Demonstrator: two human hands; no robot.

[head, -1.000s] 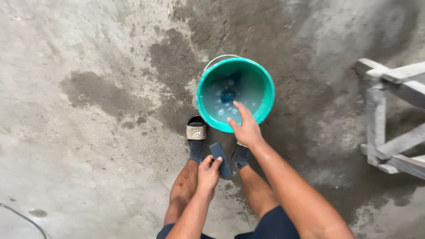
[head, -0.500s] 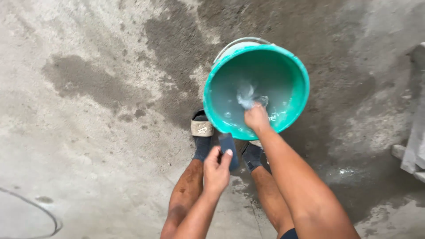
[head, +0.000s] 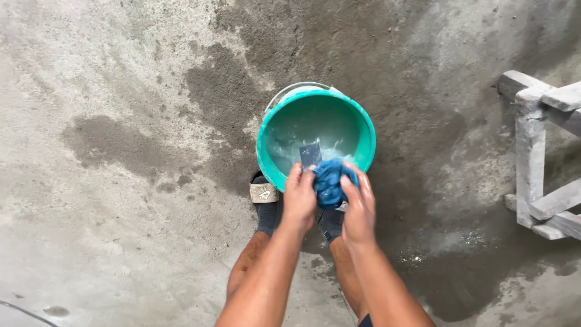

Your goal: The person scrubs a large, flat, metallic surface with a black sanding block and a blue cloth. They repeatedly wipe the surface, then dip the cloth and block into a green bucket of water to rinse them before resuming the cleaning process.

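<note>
A teal plastic bucket (head: 275, 136) with water in it stands on the wet concrete floor in front of my feet. Over its near rim I hold a wet blue cloth (head: 330, 181) bunched between both hands. My left hand (head: 299, 197) grips the cloth's left side and also holds a small flat dark scraper blade (head: 310, 155) that sticks up toward the bucket. My right hand (head: 358, 206) is closed around the cloth's right side. Below the hands are my bare legs and dark sandals.
A grey wooden frame (head: 535, 151) of rough planks stands at the right edge. The concrete floor (head: 121, 181) has dark wet patches around the bucket. A thin cable (head: 18, 310) lies at the bottom left corner.
My right hand came out of the bucket's water with the blue cloth. My left hand rose from beside my leg to meet it, and both now hold the cloth over the rim.
</note>
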